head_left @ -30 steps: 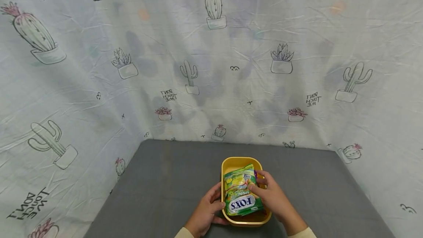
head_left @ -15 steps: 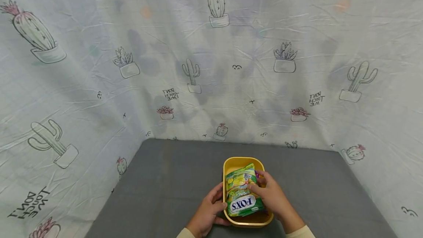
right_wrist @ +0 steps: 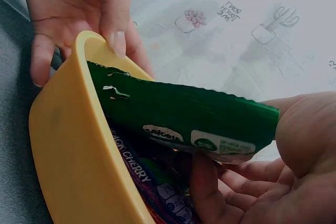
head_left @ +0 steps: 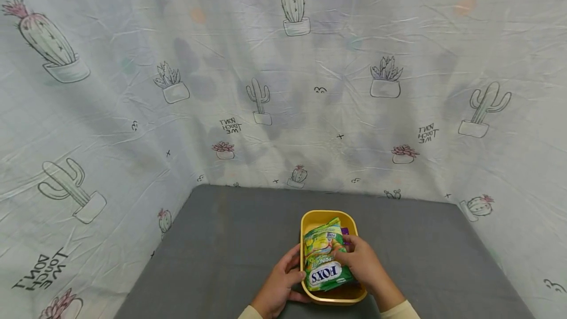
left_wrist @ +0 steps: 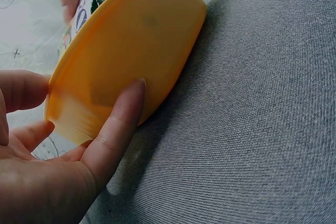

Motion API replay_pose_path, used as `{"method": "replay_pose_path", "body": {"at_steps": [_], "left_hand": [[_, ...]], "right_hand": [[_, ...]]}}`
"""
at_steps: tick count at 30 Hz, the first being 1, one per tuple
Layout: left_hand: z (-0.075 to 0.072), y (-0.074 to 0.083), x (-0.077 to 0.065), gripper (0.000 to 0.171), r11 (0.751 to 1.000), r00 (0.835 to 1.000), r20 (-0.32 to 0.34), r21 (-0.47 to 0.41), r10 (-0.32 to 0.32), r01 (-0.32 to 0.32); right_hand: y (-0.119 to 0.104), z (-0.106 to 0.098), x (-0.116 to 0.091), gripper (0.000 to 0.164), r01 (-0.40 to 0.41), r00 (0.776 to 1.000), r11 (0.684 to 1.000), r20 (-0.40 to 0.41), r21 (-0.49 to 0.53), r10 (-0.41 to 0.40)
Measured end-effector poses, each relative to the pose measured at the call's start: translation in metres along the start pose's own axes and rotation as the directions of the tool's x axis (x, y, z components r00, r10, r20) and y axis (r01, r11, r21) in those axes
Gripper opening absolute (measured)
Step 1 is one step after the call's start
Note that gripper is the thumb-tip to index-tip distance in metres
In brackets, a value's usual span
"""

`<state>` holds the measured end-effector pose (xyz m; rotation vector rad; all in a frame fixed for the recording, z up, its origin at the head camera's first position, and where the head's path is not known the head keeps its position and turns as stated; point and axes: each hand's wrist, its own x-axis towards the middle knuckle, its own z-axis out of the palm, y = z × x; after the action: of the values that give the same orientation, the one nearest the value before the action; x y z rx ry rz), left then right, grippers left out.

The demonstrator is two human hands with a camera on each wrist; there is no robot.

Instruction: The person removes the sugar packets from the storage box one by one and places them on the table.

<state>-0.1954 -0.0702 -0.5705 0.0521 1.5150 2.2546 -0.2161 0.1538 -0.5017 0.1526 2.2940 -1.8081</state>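
A yellow plastic container [head_left: 334, 301] stands on the grey table. My left hand [head_left: 279, 279] holds its near left side, fingers [left_wrist: 118, 124] spread against the outer wall and a fingertip on the rim. Inside lies a green Fox's candy packet [head_left: 325, 273], its printing upside down in the head view. My right hand [head_left: 365, 267] grips this packet by its right edge, thumb on top and other fingers under the edge. Beneath it, a purple packet [right_wrist: 139, 169] marked "Black Cherry" shows in the right wrist view. The green packet's near end [right_wrist: 184, 111] tilts up there.
Grey cloth covers the table [head_left: 239, 240] around the container. A white cactus-print sheet [head_left: 319, 112] hangs behind the table and along both sides.
The right hand's fingers have shifted slightly toward me along the green packet's edge, and more of the purple packet shows at the container's right. The left hand keeps its hold. The head view has shifted slightly.
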Motion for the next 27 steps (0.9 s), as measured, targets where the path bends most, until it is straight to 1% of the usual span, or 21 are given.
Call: {"method": "replay_pose_path", "body": {"at_steps": [4,9,16,23,27], "left_hand": [[0.001,0.001,0.0,0.07,1.0,1.0,-0.008,0.004,-0.01,0.01],[0.003,0.003,0.0,0.07,1.0,0.999,-0.017,0.011,-0.027,0.028],[0.004,0.004,-0.002,0.069,0.999,0.999,-0.014,0.013,-0.029,0.029],[0.004,0.005,-0.003,0.068,0.999,0.999,-0.022,0.021,-0.036,0.036],[0.004,0.005,-0.004,0.069,0.999,0.999,-0.018,0.022,-0.034,0.034]], "right_hand": [[0.003,0.0,0.0,0.059,-0.001,1.0,1.0,0.007,0.002,0.001],[0.004,0.0,0.0,0.053,0.01,1.0,1.0,-0.012,-0.025,-0.01],[0.005,0.0,-0.003,0.05,0.025,0.999,0.998,-0.039,-0.064,-0.028],[0.005,-0.001,-0.007,0.047,0.023,0.998,0.999,-0.061,-0.036,-0.025],[0.004,-0.001,-0.01,0.045,0.018,0.997,1.0,-0.07,-0.003,-0.018]]}}
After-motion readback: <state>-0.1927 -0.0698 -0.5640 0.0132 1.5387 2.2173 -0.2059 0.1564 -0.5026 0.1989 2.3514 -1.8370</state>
